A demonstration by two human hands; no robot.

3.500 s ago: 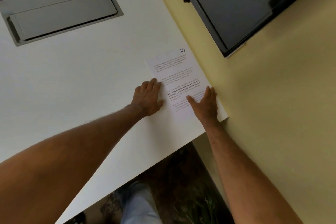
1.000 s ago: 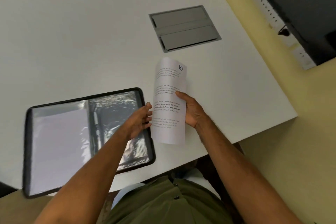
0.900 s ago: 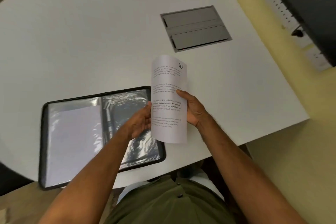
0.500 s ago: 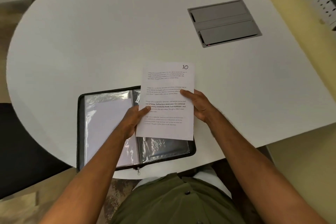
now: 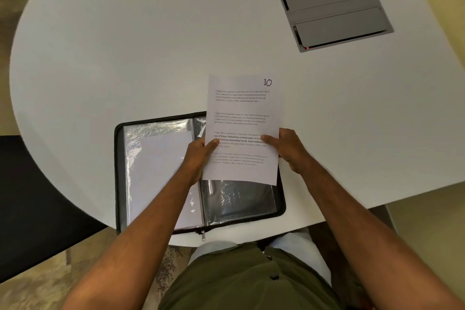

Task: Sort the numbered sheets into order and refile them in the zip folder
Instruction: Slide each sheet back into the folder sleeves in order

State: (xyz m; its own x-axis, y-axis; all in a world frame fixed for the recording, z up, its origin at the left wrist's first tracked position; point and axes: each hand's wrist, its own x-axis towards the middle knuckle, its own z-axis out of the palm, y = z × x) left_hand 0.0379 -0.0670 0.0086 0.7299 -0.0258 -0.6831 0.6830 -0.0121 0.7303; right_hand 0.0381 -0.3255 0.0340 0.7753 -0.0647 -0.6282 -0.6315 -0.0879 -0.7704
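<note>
Sheet 10 (image 5: 242, 128), pinched in left hand (image 5: 197, 158) and right hand (image 5: 286, 148) grips, now carried from far corner over open zip folder (image 5: 161, 171) near surface's front edge; ready for refiling.

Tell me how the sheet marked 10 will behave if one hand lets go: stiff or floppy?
Probably floppy: the sheet is thin paper, and both the left hand and right hand pinch its edges to keep it flat. It looks light, so one grip should hold it. Its free corner would likely droop towards the open folder.

sheet (image 5: 242, 118) above open folder (image 5: 161, 171) on table (image 5: 125, 45)
</note>
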